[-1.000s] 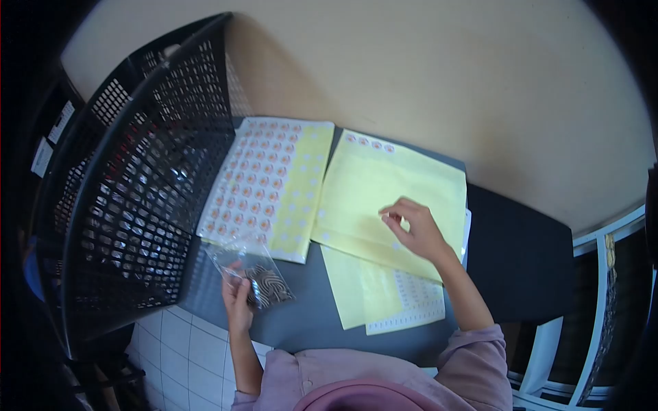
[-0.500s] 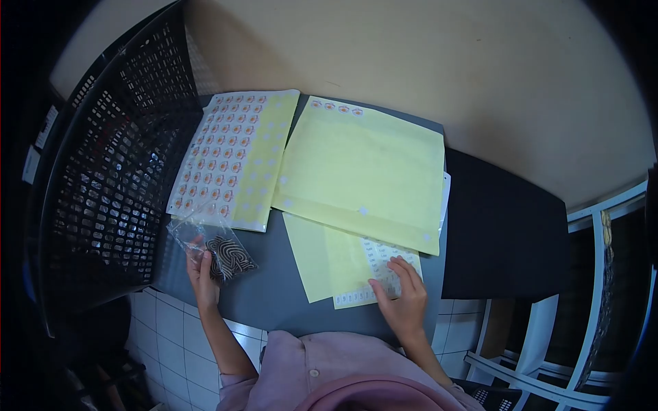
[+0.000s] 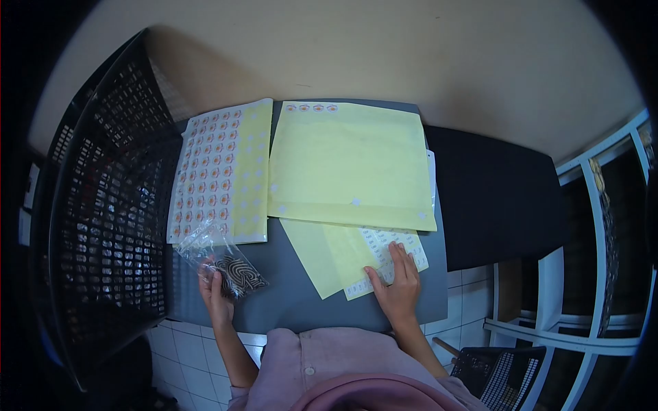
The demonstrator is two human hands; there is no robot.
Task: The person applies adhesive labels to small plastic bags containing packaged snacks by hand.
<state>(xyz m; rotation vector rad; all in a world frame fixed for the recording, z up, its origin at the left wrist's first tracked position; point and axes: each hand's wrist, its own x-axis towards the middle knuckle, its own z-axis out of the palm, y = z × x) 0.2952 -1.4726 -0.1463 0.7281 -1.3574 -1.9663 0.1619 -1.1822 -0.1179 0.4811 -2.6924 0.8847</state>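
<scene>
Between the fingers and thumb of my left hand (image 3: pixel 217 296) is a clear plastic bag (image 3: pixel 236 272) with dark and cream striped, curling contents. I cannot make out what the contents are. The bag's upper part lies over the lower edge of a sheet of round red-and-orange stickers (image 3: pixel 212 164). My right hand (image 3: pixel 399 286) rests with its fingers apart on a small sheet of white labels (image 3: pixel 373 241) with a yellow backing. A large yellow backing sheet (image 3: pixel 353 161), with a few stickers left along its top, overlaps the label sheet's upper end.
A tall black perforated basket (image 3: pixel 113 198) stands at the left of the grey table (image 3: pixel 288 308). To the right are a black surface (image 3: pixel 497 195) and a white shelf frame (image 3: pixel 582 329). A beige wall (image 3: pixel 329 55) rises behind the table.
The camera view has turned and shifted a little. My right hand has settled lower and flatter over the label sheet. My left hand still holds the plastic bag.
</scene>
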